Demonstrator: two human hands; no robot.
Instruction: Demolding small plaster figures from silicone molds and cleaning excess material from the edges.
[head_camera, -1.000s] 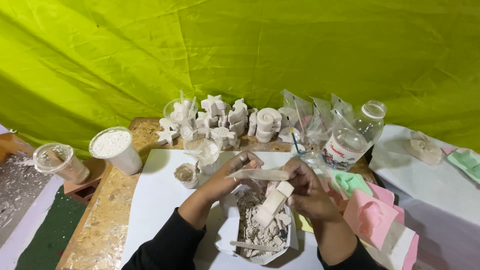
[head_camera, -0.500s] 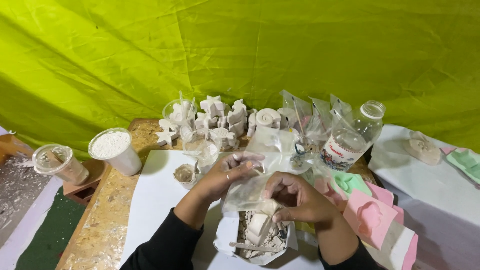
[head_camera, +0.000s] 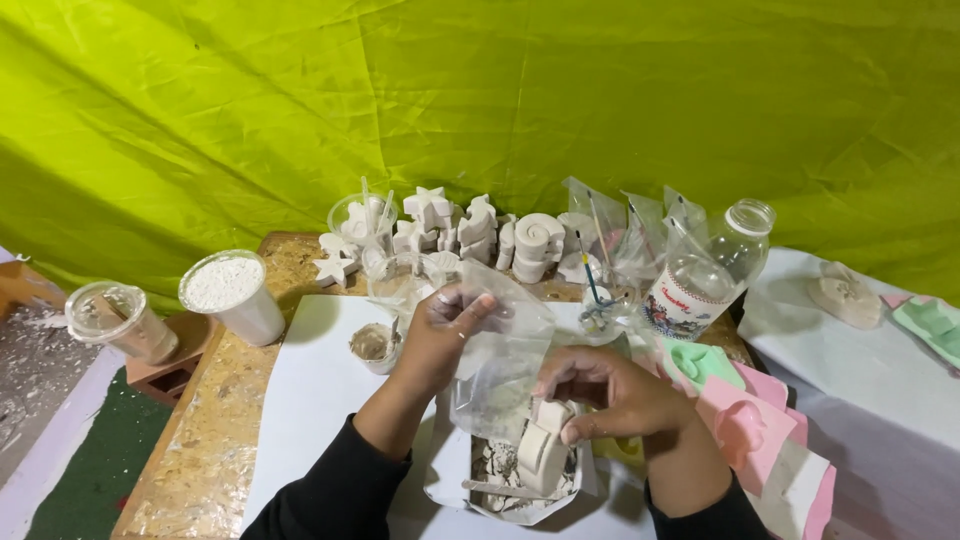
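My left hand (head_camera: 440, 335) pinches the top edge of a clear plastic bag (head_camera: 505, 355) and holds it upright over the white sheet. My right hand (head_camera: 610, 392) grips a white plaster cast piece (head_camera: 545, 450) at the bag's lower opening. Whether the piece is inside the bag I cannot tell. Below both hands sits a paper-lined tray (head_camera: 520, 480) of broken plaster scraps, with a flat wooden stick (head_camera: 500, 489) lying across it.
A cup of white powder (head_camera: 232, 295), a lidded plastic cup (head_camera: 118, 320) and a small plaster-smeared cup (head_camera: 375, 345) stand at left. Several white casts (head_camera: 480, 235), bagged brushes (head_camera: 630, 245) and a clear bottle (head_camera: 705, 275) line the back. Pink and green moulds (head_camera: 750, 420) lie at right.
The plaster piece, first held over the scrap tray with a stick nearby, is now at the mouth of a clear bag. My left hand has lifted that bag upright.
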